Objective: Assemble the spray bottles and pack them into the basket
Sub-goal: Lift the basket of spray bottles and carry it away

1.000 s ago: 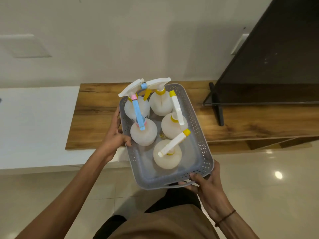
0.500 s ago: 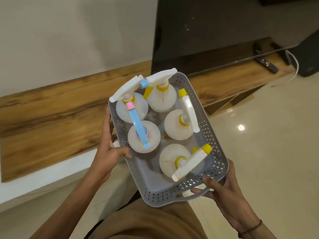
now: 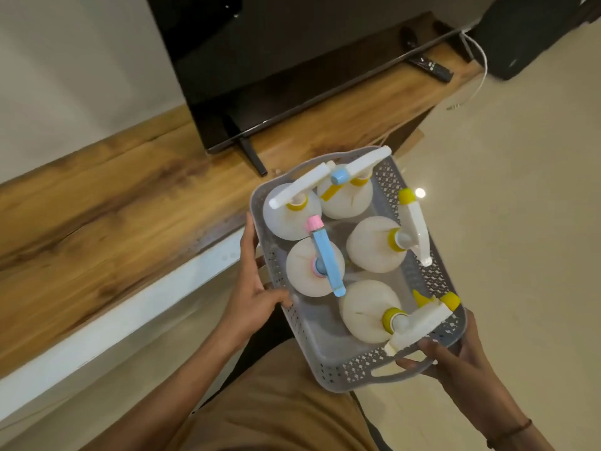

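A grey perforated basket (image 3: 325, 349) is held in the air, in front of the person's body and above the floor (image 3: 520, 190), just beside the edge of a wooden shelf (image 3: 113, 206). Five white spray bottles are seen standing inside it, each fitted with a trigger head. The back left bottle (image 3: 283, 219) and the back right bottle (image 3: 348, 203) carry white heads with yellow collars, and a light blue nozzle tip shows where their heads meet. The middle left bottle (image 3: 305, 271) is topped by a light blue head with a pink tip. The middle right bottle (image 3: 370, 245) and the front bottle (image 3: 364, 317) have white heads with yellow collars and yellow nozzle tips; the front one's head is laid out over the basket's near right corner.

The basket's left wall is gripped by the left hand (image 3: 257, 294), with the thumb hooked over the rim and the fingers behind the wall. The handle at the near end is grasped by the right hand (image 3: 455, 362), its fingers curled under it. A dark band is worn on the right wrist.

On the shelf a black television (image 3: 276, 60) is stood on a thin leg, and a remote control (image 3: 429, 68) is laid at the far end, near a white cable (image 3: 481, 70).
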